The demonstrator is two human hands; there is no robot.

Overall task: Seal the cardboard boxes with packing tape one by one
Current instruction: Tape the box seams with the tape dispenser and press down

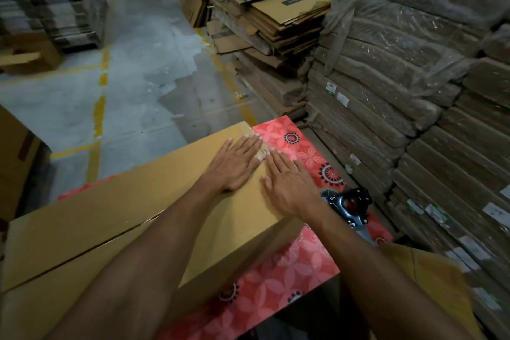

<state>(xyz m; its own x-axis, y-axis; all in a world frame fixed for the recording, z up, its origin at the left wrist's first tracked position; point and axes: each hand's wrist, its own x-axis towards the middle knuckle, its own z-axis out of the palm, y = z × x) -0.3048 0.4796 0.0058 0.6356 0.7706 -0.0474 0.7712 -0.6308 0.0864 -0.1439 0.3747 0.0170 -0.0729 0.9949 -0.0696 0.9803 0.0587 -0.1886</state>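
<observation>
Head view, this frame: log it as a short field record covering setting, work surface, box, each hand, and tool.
setting: warehouse aisle, flattened cardboard stacks at right
work surface: table with red floral cover
box: cardboard box lying on the table, top seam visible
left hand: flat, palm down on box top near its right end
right hand: flat, palm down at the box's right edge
tool: tape dispenser on the table right of the box, not held

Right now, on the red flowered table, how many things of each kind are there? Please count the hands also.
Cardboard box: 1
Tape dispenser: 1
Hands, left hand and right hand, flat on the box: 2
Total: 4, all on the red flowered table
</observation>
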